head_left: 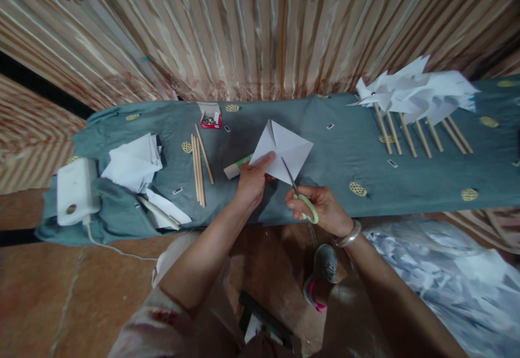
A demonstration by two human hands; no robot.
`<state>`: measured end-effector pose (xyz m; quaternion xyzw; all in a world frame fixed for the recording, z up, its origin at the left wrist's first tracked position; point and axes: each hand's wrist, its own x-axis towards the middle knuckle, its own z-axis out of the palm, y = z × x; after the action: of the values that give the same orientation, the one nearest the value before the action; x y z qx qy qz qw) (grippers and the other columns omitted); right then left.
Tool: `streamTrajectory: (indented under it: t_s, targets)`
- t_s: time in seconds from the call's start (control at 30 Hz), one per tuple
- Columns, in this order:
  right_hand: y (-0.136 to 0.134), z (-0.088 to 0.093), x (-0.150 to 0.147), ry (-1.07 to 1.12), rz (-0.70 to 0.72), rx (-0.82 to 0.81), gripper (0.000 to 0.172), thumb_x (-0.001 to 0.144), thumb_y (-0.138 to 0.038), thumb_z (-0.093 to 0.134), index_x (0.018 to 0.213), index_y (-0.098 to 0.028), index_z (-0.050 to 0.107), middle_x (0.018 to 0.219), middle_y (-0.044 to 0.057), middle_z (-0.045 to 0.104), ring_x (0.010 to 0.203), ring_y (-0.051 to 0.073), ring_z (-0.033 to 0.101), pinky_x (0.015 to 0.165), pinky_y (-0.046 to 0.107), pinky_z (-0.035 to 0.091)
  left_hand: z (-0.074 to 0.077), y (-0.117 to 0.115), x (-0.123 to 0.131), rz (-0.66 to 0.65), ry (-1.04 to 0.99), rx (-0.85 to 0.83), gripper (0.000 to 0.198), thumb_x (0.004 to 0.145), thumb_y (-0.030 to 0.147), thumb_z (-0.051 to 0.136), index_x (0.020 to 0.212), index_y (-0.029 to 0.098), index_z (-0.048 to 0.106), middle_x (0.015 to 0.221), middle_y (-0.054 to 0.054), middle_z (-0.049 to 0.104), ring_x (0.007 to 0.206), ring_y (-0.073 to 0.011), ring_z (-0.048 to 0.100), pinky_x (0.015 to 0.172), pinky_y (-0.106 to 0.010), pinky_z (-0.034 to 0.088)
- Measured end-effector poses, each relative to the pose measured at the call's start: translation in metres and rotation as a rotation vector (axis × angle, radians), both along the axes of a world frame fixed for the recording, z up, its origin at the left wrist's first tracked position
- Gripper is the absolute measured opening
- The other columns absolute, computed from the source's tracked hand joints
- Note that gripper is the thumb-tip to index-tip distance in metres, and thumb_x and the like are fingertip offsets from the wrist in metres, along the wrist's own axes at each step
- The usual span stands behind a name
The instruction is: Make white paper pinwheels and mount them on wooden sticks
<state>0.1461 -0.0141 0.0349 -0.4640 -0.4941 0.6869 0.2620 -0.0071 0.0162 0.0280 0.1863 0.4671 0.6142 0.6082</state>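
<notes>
My left hand (252, 180) pinches the left corner of a white paper square (294, 144), thumb on top and fingers beneath. The square is creased from corner to corner, and a slit shows near its top corner. In my right hand (320, 206) is a pair of scissors (306, 209) with light green handles. One dark blade lies over the paper's lower edge, its tip near the middle of the sheet; the other blade is hidden. Beneath my left hand, a green and white box (235, 167) lies on the cloth, partly covered.
Left on the cloth-covered table (260, 212) are wooden sticks (199, 171), a red box of small metal pins (210, 119), stacked paper squares (134, 160) and a white corded device (77, 190). Paper pinwheels (422, 95) on sticks lie right. A paper-filled bag (447, 271) stands below.
</notes>
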Motion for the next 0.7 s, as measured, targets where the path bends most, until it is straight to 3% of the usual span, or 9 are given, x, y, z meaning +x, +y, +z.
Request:
streamTrajectory:
  t_s: [0.23, 0.4, 0.7]
  targets:
    - [0.0, -0.002, 0.001, 0.001, -0.002, 0.028, 0.042, 0.056, -0.054, 0.083, 0.069, -0.017, 0.067, 0.051, -0.003, 0.057, 0.044, 0.007, 0.048, 0.042, 0.02, 0.04, -0.002, 0.0, 0.0, -0.005, 0.045, -0.022, 0.03, 0.058, 0.035, 0.083, 0.074, 0.015, 0.066, 0.069, 0.0, 0.068, 0.058, -0.0121, 0.057, 0.052, -0.025, 0.042]
    - [-0.001, -0.002, 0.002, -0.001, 0.026, 0.033, 0.042, 0.059, -0.055, 0.081, 0.068, -0.017, 0.066, 0.054, -0.003, 0.058, 0.047, 0.008, 0.05, 0.043, 0.02, 0.041, 0.0, 0.0, 0.0, -0.012, 0.014, 0.006, 0.027, 0.06, 0.033, 0.084, 0.076, 0.018, 0.069, 0.077, -0.002, 0.072, 0.067, -0.0158, 0.063, 0.06, -0.028, 0.049]
    - [0.0, 0.005, 0.024, -0.011, 0.226, -0.026, 0.044, 0.066, -0.057, 0.077, 0.074, -0.016, 0.065, 0.058, -0.001, 0.062, 0.05, 0.008, 0.055, 0.049, 0.02, 0.045, 0.0, 0.01, -0.011, 0.05, 0.01, 0.014, 0.033, 0.055, 0.031, 0.084, 0.079, 0.015, 0.069, 0.083, -0.004, 0.073, 0.082, -0.0207, 0.068, 0.071, -0.031, 0.053]
